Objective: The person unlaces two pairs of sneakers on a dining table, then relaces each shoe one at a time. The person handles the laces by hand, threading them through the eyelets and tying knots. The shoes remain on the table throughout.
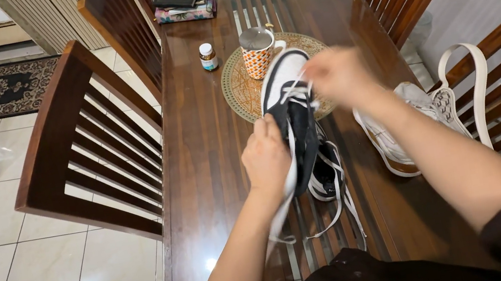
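The left hand [265,157] gripped a black-and-white sneaker [290,100] above the tabletop [214,167]; the blurred right hand [336,76] pinched its white lace [294,93]. Behind the sneaker stood a patterned cup [258,52] and white-labelled brown bottle [207,57].

- Two bare forearms in shot, no watch or bracelet showing on either wrist.
- Left hand [265,156]: no ring or glove to be seen, fingers uncovered.
- Right hand [336,75]: blurred, so any fine detail is lost.
- A dark, near-black sleeve covers the right upper arm.
- Dark clothing fills the bottom edge, faintly speckled with pale flecks.
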